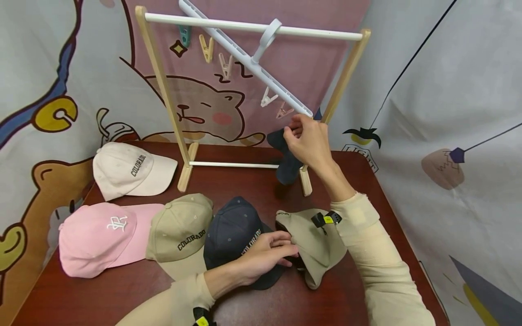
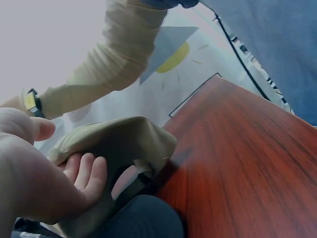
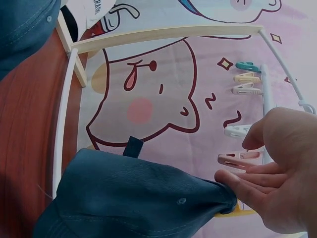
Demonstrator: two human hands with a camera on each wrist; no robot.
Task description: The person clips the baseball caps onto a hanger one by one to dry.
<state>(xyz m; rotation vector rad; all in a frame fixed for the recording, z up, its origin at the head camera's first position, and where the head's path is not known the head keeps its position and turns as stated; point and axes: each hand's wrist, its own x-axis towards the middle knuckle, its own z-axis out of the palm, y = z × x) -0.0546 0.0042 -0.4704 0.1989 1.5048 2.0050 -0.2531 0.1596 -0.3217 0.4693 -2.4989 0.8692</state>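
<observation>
A dark navy cap (image 1: pixel 288 170) hangs at the near end of the light-blue clip hanger (image 1: pixel 232 46). My right hand (image 1: pixel 307 138) is at its upper edge; in the right wrist view the fingertips touch the cap's (image 3: pixel 124 193) gathered edge while the thumb stands apart. The clip at that spot is hidden behind the hand. My left hand (image 1: pixel 265 256) reaches over a second navy cap (image 1: pixel 232 228) to a khaki cap (image 1: pixel 320 244) lying with its opening toward me. In the left wrist view, its loosely bent fingers rest inside that cap's (image 2: pixel 148 134) rim, thumb clear of the cloth.
The hanger hooks over the white top rail (image 1: pixel 212 22) of a wooden rack. Several clips dangle below it, including a white one (image 1: pixel 268 97) and a pink one (image 1: pixel 284 110). White (image 1: pixel 122 167), pink (image 1: pixel 95 235) and tan (image 1: pixel 183 226) caps lie to the left on the reddish-brown table (image 1: pixel 318 303).
</observation>
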